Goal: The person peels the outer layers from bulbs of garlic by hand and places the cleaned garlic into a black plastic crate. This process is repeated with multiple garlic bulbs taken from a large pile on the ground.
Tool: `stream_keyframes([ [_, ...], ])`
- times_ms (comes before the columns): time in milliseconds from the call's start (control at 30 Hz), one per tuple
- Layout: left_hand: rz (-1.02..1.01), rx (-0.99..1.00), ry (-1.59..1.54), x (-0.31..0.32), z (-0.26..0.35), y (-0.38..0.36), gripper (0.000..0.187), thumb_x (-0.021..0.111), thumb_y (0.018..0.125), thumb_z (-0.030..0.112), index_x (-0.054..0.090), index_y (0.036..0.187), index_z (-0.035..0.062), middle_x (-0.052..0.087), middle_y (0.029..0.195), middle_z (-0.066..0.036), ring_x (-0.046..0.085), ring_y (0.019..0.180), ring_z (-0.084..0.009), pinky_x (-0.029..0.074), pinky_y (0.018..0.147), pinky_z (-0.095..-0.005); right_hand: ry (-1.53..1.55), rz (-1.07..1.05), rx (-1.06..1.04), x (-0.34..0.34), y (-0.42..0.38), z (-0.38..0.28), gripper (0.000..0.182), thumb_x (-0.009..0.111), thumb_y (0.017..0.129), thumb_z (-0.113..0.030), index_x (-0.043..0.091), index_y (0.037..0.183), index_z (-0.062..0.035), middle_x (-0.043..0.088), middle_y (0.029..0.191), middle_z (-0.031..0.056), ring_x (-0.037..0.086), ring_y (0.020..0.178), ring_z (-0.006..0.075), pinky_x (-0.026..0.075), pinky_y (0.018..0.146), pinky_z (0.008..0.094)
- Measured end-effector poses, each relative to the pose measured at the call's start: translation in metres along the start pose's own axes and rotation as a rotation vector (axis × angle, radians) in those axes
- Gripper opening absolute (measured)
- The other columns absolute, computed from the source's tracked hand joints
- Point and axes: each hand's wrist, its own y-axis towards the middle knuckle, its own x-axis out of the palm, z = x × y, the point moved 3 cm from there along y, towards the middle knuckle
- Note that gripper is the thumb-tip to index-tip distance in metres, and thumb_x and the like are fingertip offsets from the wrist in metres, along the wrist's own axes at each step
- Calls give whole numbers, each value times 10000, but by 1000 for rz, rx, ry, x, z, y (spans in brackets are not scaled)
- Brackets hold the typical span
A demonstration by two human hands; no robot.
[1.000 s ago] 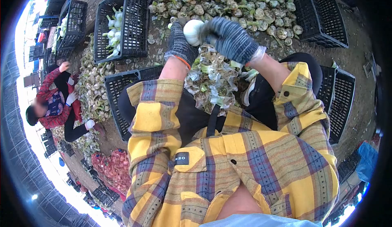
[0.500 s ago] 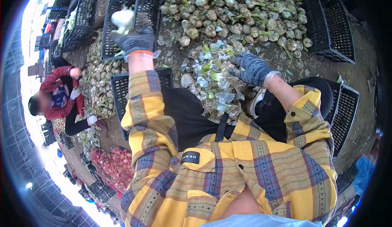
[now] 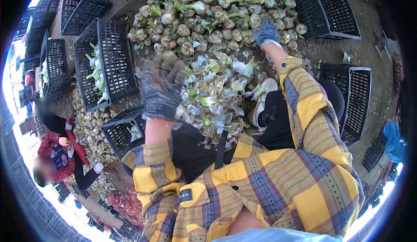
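My left hand (image 3: 163, 87), in a grey knitted glove soiled at the fingers, is raised beside the heap of peelings (image 3: 213, 98). Its fingers are apart, somewhat blurred, and nothing shows in them. My right hand (image 3: 266, 33), gloved too, reaches to the near right edge of a pile of dirty onions (image 3: 217, 37), some with green sprouts. Its fingers stretch over the pile beside a brownish onion (image 3: 255, 21); their undersides are hidden. Left of my left hand, cleaned white onions with green stems (image 3: 98, 74) lie in a black slatted crate (image 3: 116, 61).
Another black crate (image 3: 124, 133) stands by my left leg, and one (image 3: 356, 103) by my right. A large crate (image 3: 325, 11) borders the pile at far right. At left, a person in a red checked top (image 3: 54, 155) sits by another onion pile (image 3: 93, 129).
My left hand has come back from the crate and no longer holds the white onion. My right hand has moved forward from the peelings to the onion pile. The view has shifted.
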Motion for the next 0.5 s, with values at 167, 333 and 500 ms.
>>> stream_keyframes([
  [167,100,-118,70,7,-21,-3,319,444,871,362,470,1065,110,564,984,-121,575,868,-270,513,697,-371,167,-66,-33,-2,20,-15,749,551,758,-409,221,1332,-59,255,1350,216,309,1229,319,297,989,371],
  [333,115,-133,105,1,-21,2,363,463,859,372,504,1089,94,541,1037,-138,539,945,-272,481,772,-386,92,-108,18,2,25,-28,739,631,706,-323,272,1316,-110,215,1360,223,373,1182,353,379,922,410],
  [500,164,-89,205,9,-24,1,348,495,844,340,491,1109,113,547,1027,-107,545,909,-245,475,748,-359,106,-33,-90,-10,0,-39,693,643,679,-309,333,1275,-141,285,1317,220,388,1167,341,384,911,417],
])
